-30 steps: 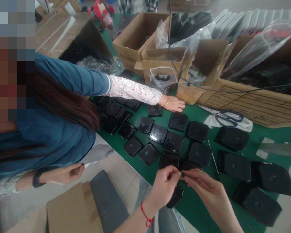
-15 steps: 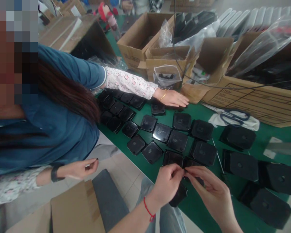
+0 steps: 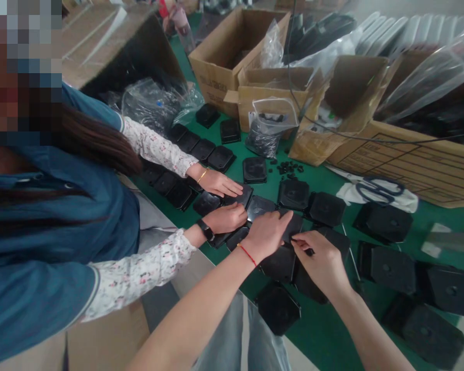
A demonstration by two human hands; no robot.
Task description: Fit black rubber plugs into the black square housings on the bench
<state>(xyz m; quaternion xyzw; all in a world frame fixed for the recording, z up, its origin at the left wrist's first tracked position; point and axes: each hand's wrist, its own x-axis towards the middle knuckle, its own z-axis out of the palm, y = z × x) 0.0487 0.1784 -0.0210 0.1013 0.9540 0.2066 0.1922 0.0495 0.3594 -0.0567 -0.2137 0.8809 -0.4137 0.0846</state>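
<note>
Several black square plastic parts (image 3: 325, 208) lie in rows on the green table (image 3: 325, 330). My left hand (image 3: 268, 232), a red string at its wrist, lies on one black part (image 3: 294, 226) with the fingers stretched over it, holding nothing. Right beside it my right hand (image 3: 320, 260) is pinched closed on a small black piece (image 3: 309, 252) at the edge of that same part. One more black part (image 3: 277, 308) sits near the table's front edge, below both hands.
A co-worker in a blue top stands at the left, both hands (image 3: 226, 217) on black parts beside my left hand. A clear bag of small black pieces (image 3: 268, 131), loose pieces (image 3: 288, 167), scissors (image 3: 379, 189) on a white cloth, and cardboard boxes (image 3: 224, 77) stand behind.
Both my hands moved from the front edge up onto a part in the middle of the rows. The co-worker drew the far arm back and brought the other hand onto the table.
</note>
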